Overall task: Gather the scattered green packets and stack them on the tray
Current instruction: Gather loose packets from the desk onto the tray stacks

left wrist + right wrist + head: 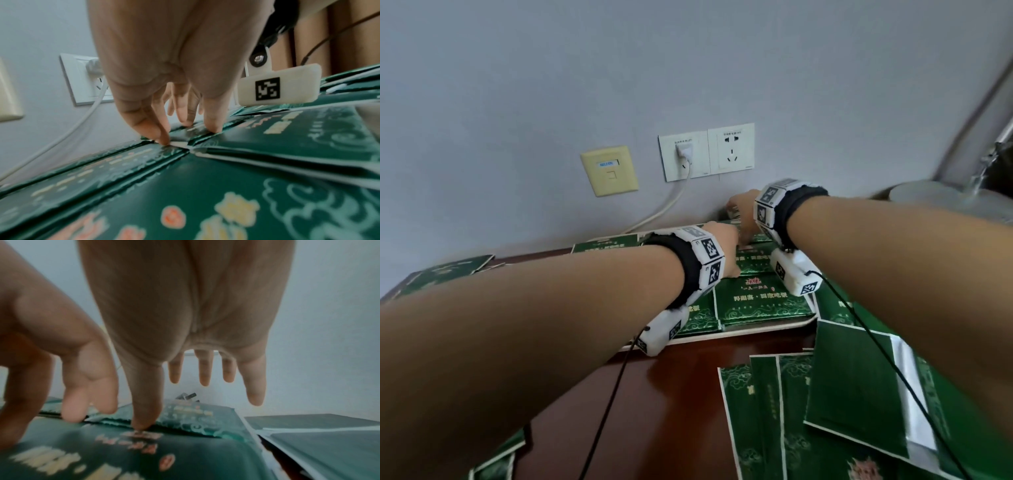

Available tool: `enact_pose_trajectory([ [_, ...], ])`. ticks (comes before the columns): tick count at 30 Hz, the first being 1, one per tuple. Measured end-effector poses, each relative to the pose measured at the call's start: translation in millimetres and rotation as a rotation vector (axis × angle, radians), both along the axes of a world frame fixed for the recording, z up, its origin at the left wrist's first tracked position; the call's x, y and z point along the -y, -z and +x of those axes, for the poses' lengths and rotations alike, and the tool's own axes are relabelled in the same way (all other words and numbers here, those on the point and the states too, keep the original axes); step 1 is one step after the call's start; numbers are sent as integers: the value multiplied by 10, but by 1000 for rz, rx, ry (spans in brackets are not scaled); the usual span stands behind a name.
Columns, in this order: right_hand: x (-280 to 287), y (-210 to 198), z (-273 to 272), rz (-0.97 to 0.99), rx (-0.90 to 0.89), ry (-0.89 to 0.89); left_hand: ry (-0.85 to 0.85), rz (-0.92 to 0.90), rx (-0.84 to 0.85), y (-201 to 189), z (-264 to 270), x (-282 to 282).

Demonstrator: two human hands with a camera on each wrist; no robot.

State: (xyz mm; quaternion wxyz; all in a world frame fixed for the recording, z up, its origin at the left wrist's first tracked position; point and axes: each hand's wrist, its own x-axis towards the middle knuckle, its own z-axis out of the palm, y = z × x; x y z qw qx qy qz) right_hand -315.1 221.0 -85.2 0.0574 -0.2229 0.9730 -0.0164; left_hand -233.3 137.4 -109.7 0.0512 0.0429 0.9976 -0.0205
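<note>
Green packets (756,305) lie side by side on a white tray (756,330) near the wall. My left hand (726,246) reaches over them with straight fingers, and its fingertips (162,139) press down where the packet edges (205,134) meet. My right hand (739,212) is just behind it at the tray's far side. Its fingers (205,369) hang straight while the thumb touches a packet (195,417). Neither hand holds anything. More green packets (859,394) lie scattered on the table at the front right, with others at the left (448,270).
The dark wooden table (671,394) ends at a grey wall with sockets (705,150) and a white cable (671,202) running down behind the tray. A grey lamp base (945,202) stands at the right. Wrist camera cables hang from both arms.
</note>
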Motion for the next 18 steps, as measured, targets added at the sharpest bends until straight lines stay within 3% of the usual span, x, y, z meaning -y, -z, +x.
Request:
enact_pose_trajectory([
  [7,-120,-40,305,1,-19,-85,-9,-11,42,-142,265,106],
  [18,-161,-74,1465,188,-12,-160,32,6,99,-248,1426,315],
])
